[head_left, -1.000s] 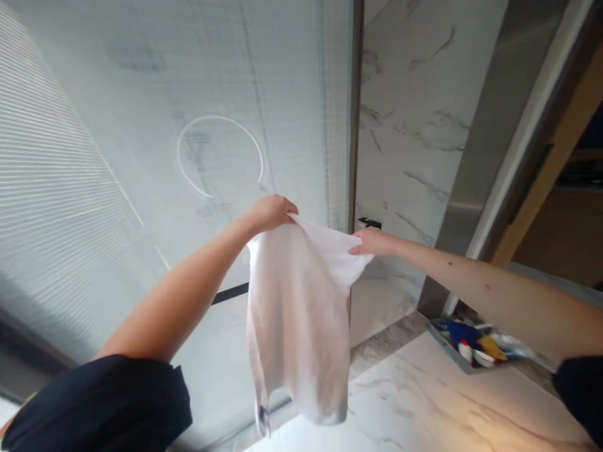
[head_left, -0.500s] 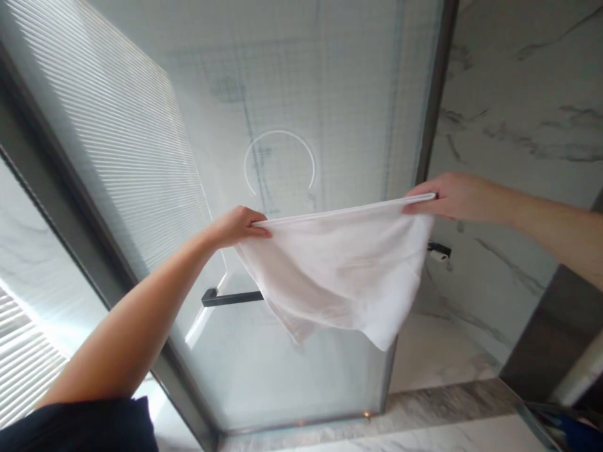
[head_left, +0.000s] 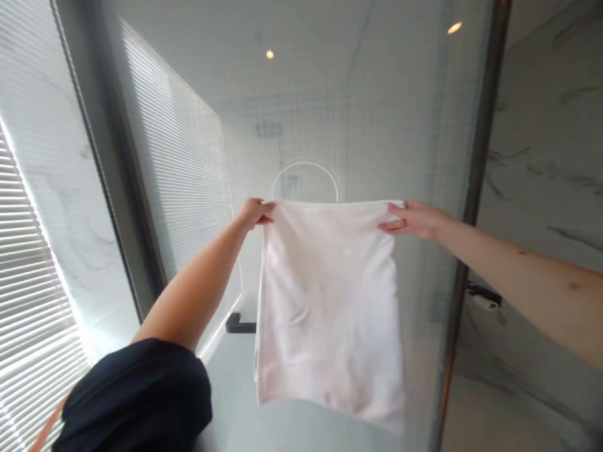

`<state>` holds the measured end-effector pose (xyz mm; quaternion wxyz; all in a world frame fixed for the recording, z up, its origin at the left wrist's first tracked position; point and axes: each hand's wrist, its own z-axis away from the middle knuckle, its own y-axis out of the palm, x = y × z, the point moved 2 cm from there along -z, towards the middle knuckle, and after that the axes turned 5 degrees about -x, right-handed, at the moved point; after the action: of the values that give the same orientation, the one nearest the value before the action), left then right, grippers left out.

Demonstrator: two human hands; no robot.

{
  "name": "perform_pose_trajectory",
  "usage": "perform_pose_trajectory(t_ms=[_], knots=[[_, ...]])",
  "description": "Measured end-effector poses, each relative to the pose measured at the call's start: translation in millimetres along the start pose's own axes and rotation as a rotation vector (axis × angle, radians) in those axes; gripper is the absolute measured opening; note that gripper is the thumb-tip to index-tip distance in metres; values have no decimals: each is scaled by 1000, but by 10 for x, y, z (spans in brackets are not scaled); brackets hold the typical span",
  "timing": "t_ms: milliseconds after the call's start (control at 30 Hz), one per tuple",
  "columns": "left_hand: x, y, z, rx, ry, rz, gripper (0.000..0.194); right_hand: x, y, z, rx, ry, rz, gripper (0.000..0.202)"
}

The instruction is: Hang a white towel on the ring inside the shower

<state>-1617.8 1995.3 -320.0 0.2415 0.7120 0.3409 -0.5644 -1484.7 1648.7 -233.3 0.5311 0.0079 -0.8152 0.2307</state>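
Observation:
A white towel (head_left: 330,301) hangs flat in front of a glass shower door (head_left: 405,113). My left hand (head_left: 255,211) pinches its top left corner. My right hand (head_left: 414,220) pinches its top right corner. The top edge is stretched level between both hands and the cloth drops straight down. A black door handle (head_left: 239,324) shows just left of the towel; the rest of the bar is hidden behind the cloth.
The door's dark metal frame (head_left: 471,207) runs down the right side, with a marble wall (head_left: 551,157) beyond it. White window blinds (head_left: 32,263) fill the left. A small black fitting (head_left: 483,294) is on the marble wall.
The towel went from bunched and hanging to spread wide and flat. Both hands rose and moved apart. The view tilted up, so the floor and the tray of bottles left the picture.

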Motion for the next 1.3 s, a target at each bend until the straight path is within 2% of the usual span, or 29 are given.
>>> perform_pose_trajectory(t_ms=[67, 100, 167, 200, 233, 300, 367, 433, 533, 600, 667, 733, 800, 867, 933, 1000, 1100, 1133, 1167, 1200, 1233, 1300], knots=[[-386, -261, -192, -121, 73, 219, 13, 373, 188, -174, -43, -173, -37, 6], [-557, -404, -266, -145, 101, 327, 16, 557, 251, -242, -59, -253, -60, 5], [-759, -644, -371, -113, 126, 447, 15, 805, 328, -339, -59, -343, -85, 7], [-769, -720, -399, -67, 124, 448, 13, 839, 350, -371, -40, -343, -80, 9], [-713, -761, -411, -27, 111, 438, 11, 804, 366, -391, -18, -318, -65, 11], [-414, -738, -374, 72, 40, 430, 11, 552, 395, -389, 36, -208, -31, 13], [75, -609, -252, 169, -101, 414, 14, 129, 438, -326, 68, -39, 4, 13], [649, -438, -64, 228, -258, 381, 16, -344, 500, -210, 84, 105, 25, 12], [1440, -200, 261, 277, -421, 384, 14, -964, 587, 3, 110, 181, 26, 13], [1823, -91, 447, 282, -501, 384, 15, -1284, 609, 142, 137, 234, 43, 13], [2047, -30, 576, 273, -550, 389, 17, -1513, 604, 264, 166, 337, 74, 10], [2112, -17, 650, 259, -554, 405, 14, -1620, 588, 353, 165, 407, 74, 10], [2060, -63, 708, 251, -528, 428, 8, -1597, 567, 422, 133, 389, 46, 10], [1960, -195, 815, 262, -475, 449, 6, -1484, 517, 526, 113, 320, 35, 10], [1878, -421, 1014, 318, -406, 437, 12, -1344, 411, 724, 157, 265, 56, 12], [1859, -693, 1292, 467, -353, 356, 27, -1247, 257, 1021, 330, 264, 136, 22], [1954, -955, 1682, 839, -347, 111, 45, -1296, 48, 1486, 815, 456, 334, 39], [1999, -958, 1744, 896, -333, 31, 47, -1359, 16, 1574, 935, 517, 383, 44], [2042, -903, 1759, 896, -295, -46, 46, -1438, 21, 1602, 984, 535, 412, 49], [2081, -789, 1731, 841, -226, -126, 44, -1528, 68, 1570, 957, 499, 425, 50], [2116, -621, 1676, 759, -140, -199, 41, -1626, 153, 1492, 870, 419, 433, 49], [2183, -155, 1550, 609, 60, -356, 37, -1831, 386, 1291, 631, 209, 455, 42]])
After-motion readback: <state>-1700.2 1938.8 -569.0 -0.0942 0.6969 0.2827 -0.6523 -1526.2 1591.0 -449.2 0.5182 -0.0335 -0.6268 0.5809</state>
